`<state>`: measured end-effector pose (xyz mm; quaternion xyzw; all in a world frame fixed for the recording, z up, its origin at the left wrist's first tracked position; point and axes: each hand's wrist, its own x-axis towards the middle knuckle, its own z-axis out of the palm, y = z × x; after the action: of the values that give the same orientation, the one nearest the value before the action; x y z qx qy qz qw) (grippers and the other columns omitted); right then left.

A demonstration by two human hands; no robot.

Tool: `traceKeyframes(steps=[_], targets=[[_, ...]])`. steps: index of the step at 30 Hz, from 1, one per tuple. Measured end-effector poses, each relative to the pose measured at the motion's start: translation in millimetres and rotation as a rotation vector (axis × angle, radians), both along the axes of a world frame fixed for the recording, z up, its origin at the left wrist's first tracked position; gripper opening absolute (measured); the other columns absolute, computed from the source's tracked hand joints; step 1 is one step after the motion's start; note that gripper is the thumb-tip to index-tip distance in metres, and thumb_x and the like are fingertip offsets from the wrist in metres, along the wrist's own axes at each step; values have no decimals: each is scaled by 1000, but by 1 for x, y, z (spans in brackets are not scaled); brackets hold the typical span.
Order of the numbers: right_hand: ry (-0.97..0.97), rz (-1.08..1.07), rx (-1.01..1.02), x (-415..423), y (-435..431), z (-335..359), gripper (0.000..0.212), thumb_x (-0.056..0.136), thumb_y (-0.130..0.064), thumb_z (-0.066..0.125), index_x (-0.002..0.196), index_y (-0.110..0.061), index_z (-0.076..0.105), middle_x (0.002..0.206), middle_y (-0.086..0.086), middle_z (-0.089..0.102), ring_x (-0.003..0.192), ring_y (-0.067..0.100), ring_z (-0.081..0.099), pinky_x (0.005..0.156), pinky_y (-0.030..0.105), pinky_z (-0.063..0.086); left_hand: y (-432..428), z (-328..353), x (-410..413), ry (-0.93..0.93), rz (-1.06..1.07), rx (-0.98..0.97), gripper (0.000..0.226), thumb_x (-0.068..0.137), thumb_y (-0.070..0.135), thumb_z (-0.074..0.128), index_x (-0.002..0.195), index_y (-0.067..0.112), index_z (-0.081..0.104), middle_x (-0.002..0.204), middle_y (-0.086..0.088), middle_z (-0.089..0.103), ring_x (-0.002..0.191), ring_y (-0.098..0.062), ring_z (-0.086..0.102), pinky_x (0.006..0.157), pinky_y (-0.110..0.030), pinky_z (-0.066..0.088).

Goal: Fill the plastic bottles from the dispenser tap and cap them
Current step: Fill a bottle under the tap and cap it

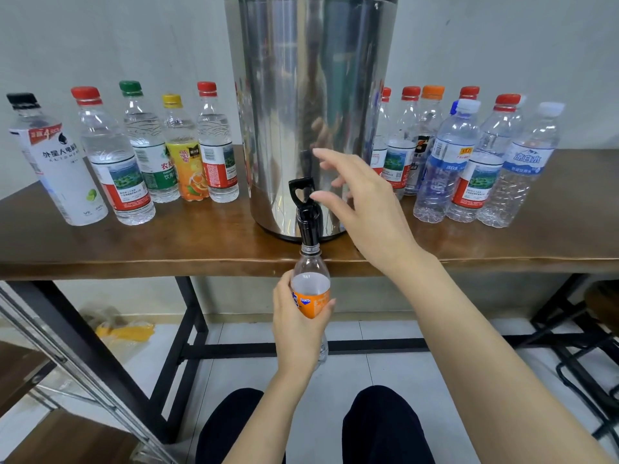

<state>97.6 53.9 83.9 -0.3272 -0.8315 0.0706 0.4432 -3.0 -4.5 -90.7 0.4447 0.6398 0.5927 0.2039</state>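
The steel dispenser (308, 95) stands upright at upper centre of the frame. Its black tap (306, 216) juts from its foot, lever raised. At centre frame an uncapped clear Fanta bottle (311, 289) with an orange label is held upright in the left hand (294, 326), its mouth right at the spout's tip. Five capped bottles (114, 162) stand at left, and a cluster of capped bottles (469, 155) stands at right.

A single wide-angle view from the person's head, facing forward and tilted down. It sits close to the front edge of the table (100, 249). The steel dispenser (311, 95) stands straight ahead at centre, the wall (100, 38) behind it. The person's own knees (378, 426) and the floor (385, 366) fill the bottom.
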Motion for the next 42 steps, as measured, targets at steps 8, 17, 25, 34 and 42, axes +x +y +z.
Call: traceKeyframes(steps=[8,17,25,34,42], targets=[[-219,-34,55,-8,7,12,31,94,-14,61,124,-24,61,103,-11,57,91,5,44,79,38,50,-5,-2,-1,45,-19,58,87,77,21,84,148,33,35,141,17,42,119,22,38,82,4,34],[-88,-22,25,-20,11,-3,28,89,-9,66,114,-20,63,101,-10,57,89,4,36,70,27,36,-6,-2,-4,101,-21,94,87,77,20,84,143,42,31,156,21,25,125,27,27,81,6,33],[-32,-9,-6,-23,11,-6,25,88,-6,64,105,-24,60,90,-23,46,83,2,38,64,18,36,-5,2,-6,133,-28,79,88,72,22,86,138,47,33,157,28,19,123,29,26,80,5,34],[79,-56,287,-17,5,-33,10,78,2,60,79,-8,62,82,0,59,80,19,51,57,38,46,-5,2,-5,125,-31,83,89,71,20,87,139,45,35,158,26,18,123,29,25,81,5,35],[138,-84,273,-11,0,-53,46,81,-56,69,79,-10,65,90,-2,66,90,16,55,64,24,47,-4,1,-3,121,-28,107,88,73,19,87,140,42,34,159,19,22,125,29,26,83,5,33]])
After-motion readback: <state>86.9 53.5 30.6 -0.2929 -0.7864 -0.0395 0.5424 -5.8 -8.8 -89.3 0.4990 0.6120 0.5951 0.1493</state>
